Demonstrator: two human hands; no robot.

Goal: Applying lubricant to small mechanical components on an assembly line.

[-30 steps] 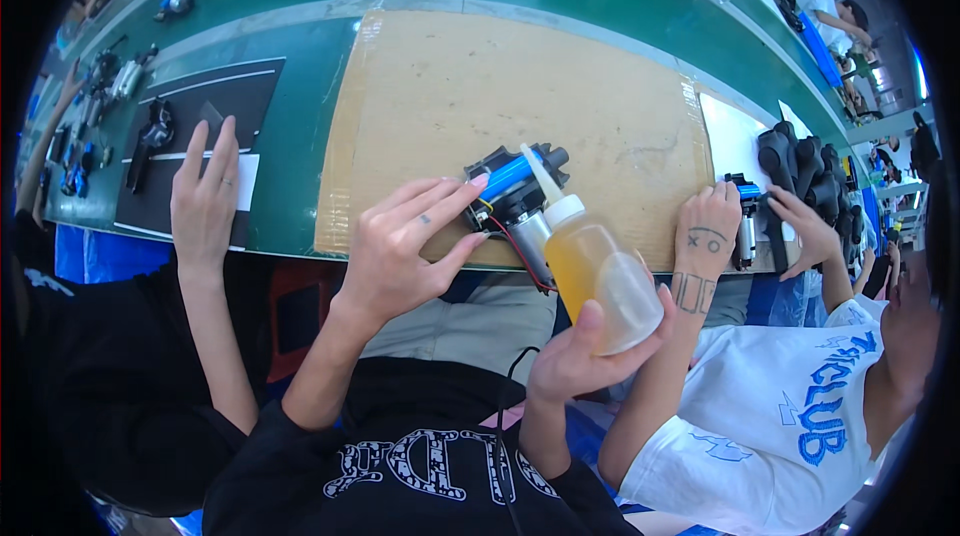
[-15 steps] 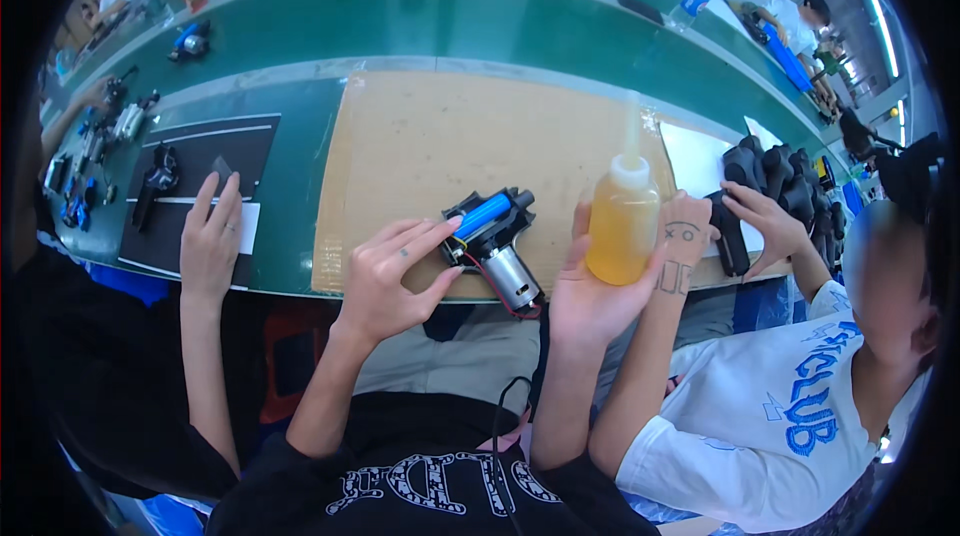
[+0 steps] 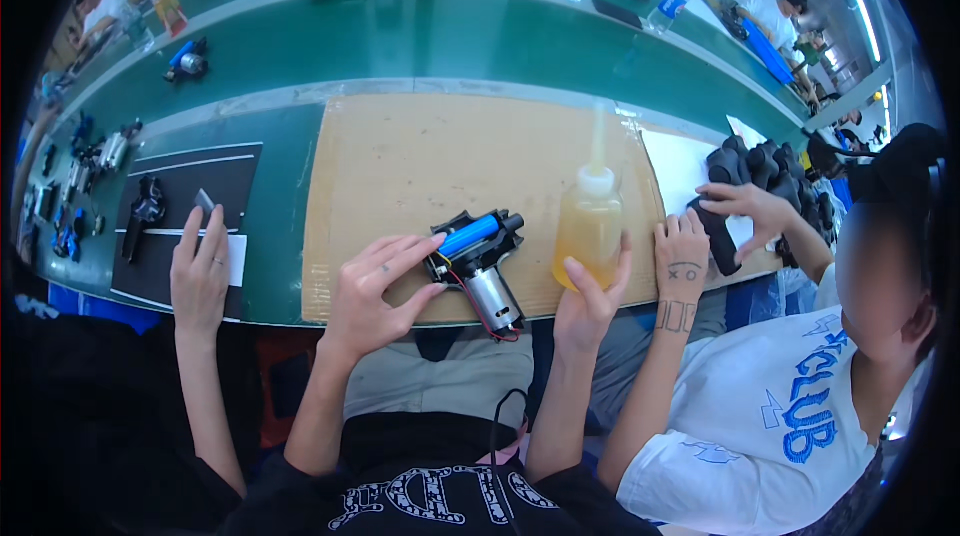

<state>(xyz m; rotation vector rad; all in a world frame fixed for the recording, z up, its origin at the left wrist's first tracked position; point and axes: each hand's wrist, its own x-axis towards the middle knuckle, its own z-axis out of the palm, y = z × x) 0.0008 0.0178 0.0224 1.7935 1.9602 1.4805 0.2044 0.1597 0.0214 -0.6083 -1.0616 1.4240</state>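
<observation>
My left hand (image 3: 372, 291) rests on the cardboard mat (image 3: 400, 166), fingertips touching a black device half (image 3: 482, 256) that holds a blue cylinder cell and a silver motor with red wires. My right hand (image 3: 590, 296) grips an upright squeeze bottle (image 3: 588, 221) of yellow liquid with a long clear nozzle, standing just right of the device at the mat's front edge.
A person on my right has one tattooed hand (image 3: 682, 258) on the mat and the other on black shells (image 3: 760, 171) over a white sheet. Another person's hand (image 3: 200, 271) lies on a black mat (image 3: 170, 226) at left. Water bottles (image 3: 672, 4) and parts sit on the green bench (image 3: 400, 46).
My right hand has brought the bottle from tilted over the device to upright and set it down on the mat. My left hand stays on the device.
</observation>
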